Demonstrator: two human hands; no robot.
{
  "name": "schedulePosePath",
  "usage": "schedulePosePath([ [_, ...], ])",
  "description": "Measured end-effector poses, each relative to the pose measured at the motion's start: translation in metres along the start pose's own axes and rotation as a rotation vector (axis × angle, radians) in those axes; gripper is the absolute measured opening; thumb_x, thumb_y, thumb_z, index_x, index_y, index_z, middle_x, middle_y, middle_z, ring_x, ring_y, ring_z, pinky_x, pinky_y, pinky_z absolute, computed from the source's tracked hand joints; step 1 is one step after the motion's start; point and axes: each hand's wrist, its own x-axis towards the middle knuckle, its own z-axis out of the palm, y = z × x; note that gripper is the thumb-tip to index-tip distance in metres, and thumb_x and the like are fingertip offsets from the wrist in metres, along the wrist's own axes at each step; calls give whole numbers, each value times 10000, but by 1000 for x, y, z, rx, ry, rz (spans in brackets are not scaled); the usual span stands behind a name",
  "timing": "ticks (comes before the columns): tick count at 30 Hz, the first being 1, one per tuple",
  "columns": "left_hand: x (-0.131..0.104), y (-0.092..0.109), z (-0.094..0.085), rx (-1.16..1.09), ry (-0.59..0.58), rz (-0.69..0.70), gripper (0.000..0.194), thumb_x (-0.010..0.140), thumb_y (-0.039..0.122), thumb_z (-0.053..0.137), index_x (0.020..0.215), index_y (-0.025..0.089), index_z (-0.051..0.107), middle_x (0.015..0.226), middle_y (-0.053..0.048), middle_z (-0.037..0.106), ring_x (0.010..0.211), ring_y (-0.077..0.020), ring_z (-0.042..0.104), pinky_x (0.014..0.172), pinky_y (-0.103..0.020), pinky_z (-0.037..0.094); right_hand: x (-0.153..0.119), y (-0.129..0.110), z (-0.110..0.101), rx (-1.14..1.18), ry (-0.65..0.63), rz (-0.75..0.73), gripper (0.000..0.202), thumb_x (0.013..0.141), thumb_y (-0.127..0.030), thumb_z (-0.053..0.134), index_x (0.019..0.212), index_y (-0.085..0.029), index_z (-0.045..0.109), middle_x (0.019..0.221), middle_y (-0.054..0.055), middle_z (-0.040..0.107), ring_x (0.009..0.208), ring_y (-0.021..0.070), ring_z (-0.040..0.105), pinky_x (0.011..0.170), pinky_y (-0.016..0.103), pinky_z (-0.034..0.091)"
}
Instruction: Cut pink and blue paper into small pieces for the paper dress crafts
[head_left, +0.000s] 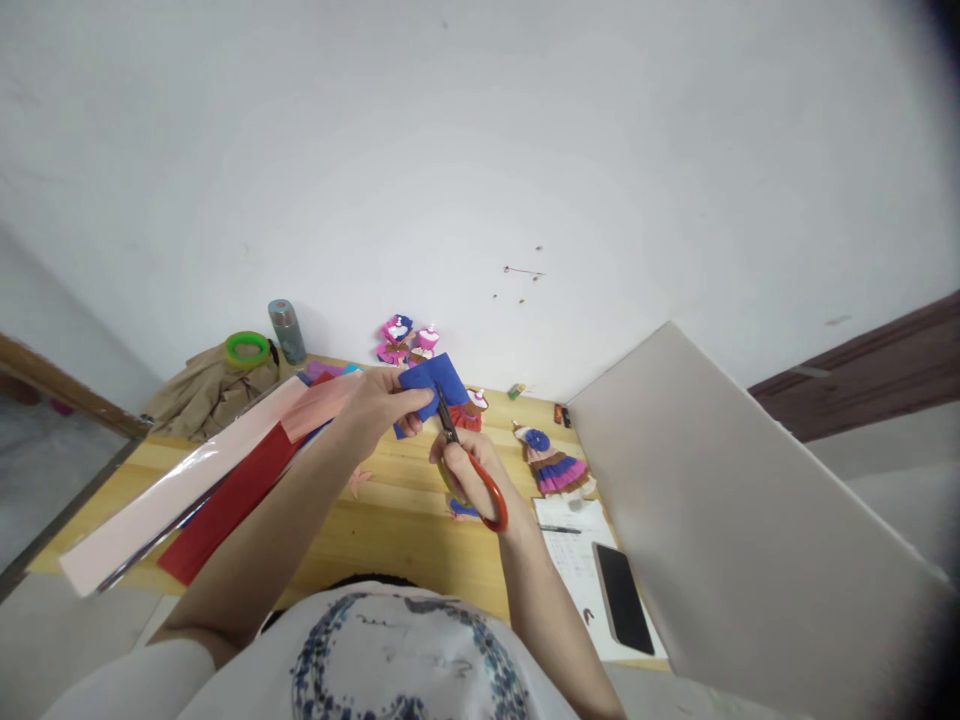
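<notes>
Above the wooden table, my left hand point(390, 402) pinches a piece of blue crepe paper point(448, 380) at its left side. My right hand point(471, 468) is closed round a pair of scissors point(495, 498) with orange-red and yellowish handles. The dark blades point up and away from me and lie against the blue paper, partly across it. Whether they are parted I cannot tell. Below my right hand, a small blue piece point(463, 509) lies on the table, partly hidden by the handles. A pink paper scrap point(360, 481) lies beneath my left wrist.
Long pink and red paper strips point(232, 500) cover the table's left side. A flask point(286, 330) and green tape roll point(247, 348) stand behind them. Ruffled paper dresses point(553, 462) stand or lie at the back and right. A phone point(624, 598) rests on papers beside a white board point(735, 500).
</notes>
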Motion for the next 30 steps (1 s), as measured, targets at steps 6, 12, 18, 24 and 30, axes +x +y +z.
schedulePosePath([
  [6,2,-3,-4,-16,-46,19,195,653,273,679,533,141,599,438,-6,565,395,-94,505,437,-221,401,0,-1,0,-2,-5,6,466,827,-631,505,695,-189,570,445,-65,361,434,96,319,448,233,248],
  [12,4,-6,-6,-30,-76,15,190,660,278,682,555,134,616,456,-9,571,399,-93,509,445,-223,415,-1,-4,1,14,-19,18,430,827,-590,508,679,-190,557,434,-64,365,428,94,299,442,243,230],
  [18,4,-4,-7,-52,-110,15,201,666,298,680,574,133,610,484,-11,580,411,-91,508,439,-217,405,0,-4,1,38,-27,32,444,810,-618,516,677,-194,524,425,-72,356,415,86,290,436,241,225],
  [24,4,-3,-7,-68,-78,1,214,673,321,685,594,130,633,513,-11,588,433,-100,528,448,-225,421,0,-3,1,23,-23,24,473,815,-643,499,677,-191,527,429,-73,356,417,82,292,439,229,229],
  [30,4,-3,-6,-63,-57,7,212,655,314,679,569,126,634,489,-16,585,416,-98,520,438,-221,409,-1,-4,1,15,-27,34,464,819,-631,500,689,-188,539,441,-65,358,428,92,310,437,238,234],
])
